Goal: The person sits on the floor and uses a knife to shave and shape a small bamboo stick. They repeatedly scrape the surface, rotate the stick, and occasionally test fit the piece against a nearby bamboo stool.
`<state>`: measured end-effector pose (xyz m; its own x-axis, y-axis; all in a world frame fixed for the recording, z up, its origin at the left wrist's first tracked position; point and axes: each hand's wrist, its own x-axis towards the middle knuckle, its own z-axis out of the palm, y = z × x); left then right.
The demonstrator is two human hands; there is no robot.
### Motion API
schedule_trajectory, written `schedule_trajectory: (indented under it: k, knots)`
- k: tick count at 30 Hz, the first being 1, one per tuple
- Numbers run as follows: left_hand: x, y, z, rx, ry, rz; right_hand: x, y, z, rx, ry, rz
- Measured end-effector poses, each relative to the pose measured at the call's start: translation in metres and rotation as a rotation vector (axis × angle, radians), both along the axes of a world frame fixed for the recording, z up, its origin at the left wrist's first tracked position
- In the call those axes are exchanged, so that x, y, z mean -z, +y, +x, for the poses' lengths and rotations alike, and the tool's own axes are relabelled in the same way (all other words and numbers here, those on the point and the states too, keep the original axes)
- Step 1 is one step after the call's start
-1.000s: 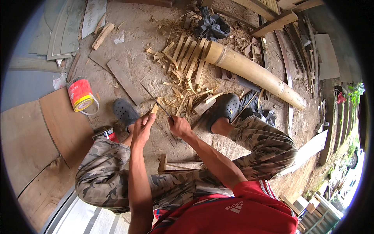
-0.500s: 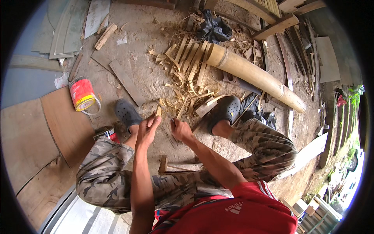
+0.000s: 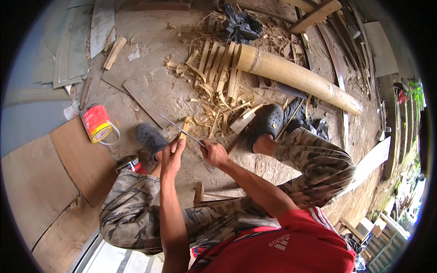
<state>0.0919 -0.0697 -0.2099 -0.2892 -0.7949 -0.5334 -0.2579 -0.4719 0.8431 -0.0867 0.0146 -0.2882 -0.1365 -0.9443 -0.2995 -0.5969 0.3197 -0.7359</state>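
My left hand (image 3: 173,152) is closed around the lower end of a short bamboo strip (image 3: 185,128), which points away from me. In my right hand (image 3: 214,153) is a knife, its handle hidden in the closed fingers. The long thin knife blade (image 3: 175,124) slants up to the left and crosses the strip near its upper half. Beyond the hands, pale curled shavings (image 3: 214,107) cover the ground. Several split bamboo pieces (image 3: 218,63) lie side by side behind them, against the end of a thick bamboo pole (image 3: 291,75).
A red and yellow bucket (image 3: 99,125) stands at the left, with a smaller can (image 3: 132,164) close to my knee. Flat boards (image 3: 144,102) lie on the dirt floor. A black plastic bag (image 3: 241,25) sits at the back, near timber beams (image 3: 316,17). My feet in dark clogs (image 3: 267,123) flank the shavings.
The knife blade now lies across the bamboo strip, extending to its left; before, it was to the right of the strip. Both hands stay close together, and the view has shifted slightly.
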Motion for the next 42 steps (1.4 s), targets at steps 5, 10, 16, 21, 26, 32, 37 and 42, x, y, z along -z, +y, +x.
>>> schedule_trajectory:
  k: [5,10,16,21,26,32,37,42]
  knots:
    - [0.000,0.005,-0.008,-0.130,0.067,-0.080,0.009,-0.002,-0.003,-0.002,0.075,0.065]
    - [0.002,0.008,0.002,-0.042,0.036,-0.032,0.010,-0.003,-0.002,0.086,-0.004,0.227]
    - [-0.006,0.006,-0.007,-0.046,0.047,-0.064,0.004,0.004,0.001,0.006,0.045,0.081]
    - [-0.003,0.010,0.000,0.024,-0.034,-0.040,0.019,0.005,0.002,0.018,0.076,0.205]
    - [-0.043,0.006,-0.026,0.107,-0.023,-0.092,0.018,0.008,-0.001,0.007,-0.013,0.318]
    - [-0.031,0.007,-0.034,0.123,0.091,-0.081,-0.003,0.006,-0.009,0.029,0.014,0.216]
    - [-0.031,0.011,-0.037,0.135,0.068,-0.068,0.031,-0.006,-0.012,0.043,0.009,0.338]
    - [-0.039,0.002,-0.033,0.208,0.012,-0.011,0.020,0.009,-0.001,0.219,-0.096,0.120]
